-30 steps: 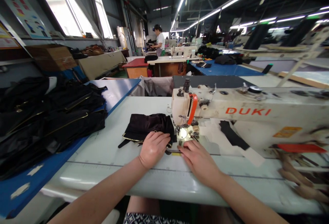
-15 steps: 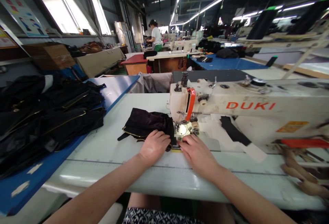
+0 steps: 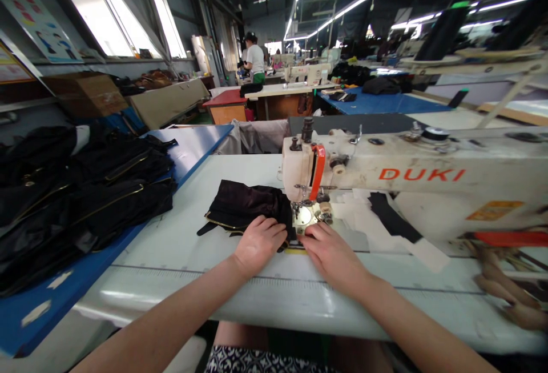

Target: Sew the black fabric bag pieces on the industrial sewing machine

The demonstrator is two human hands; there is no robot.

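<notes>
Looks about mid-job

So the black piece (image 3: 257,199) is on the pale desk (image 3: 162,247), right end by the machine (image 3: 355,159), zip (image 3: 226,225) seemingly already in. Left hand (image 3: 261,243) rests on it, right hand (image 3: 329,252) sits at that end; can't tell if either's pinching, or how much is left. Pile (image 3: 85,196) on the blue desk (image 3: 88,275): done or waiting, no clue.
</notes>
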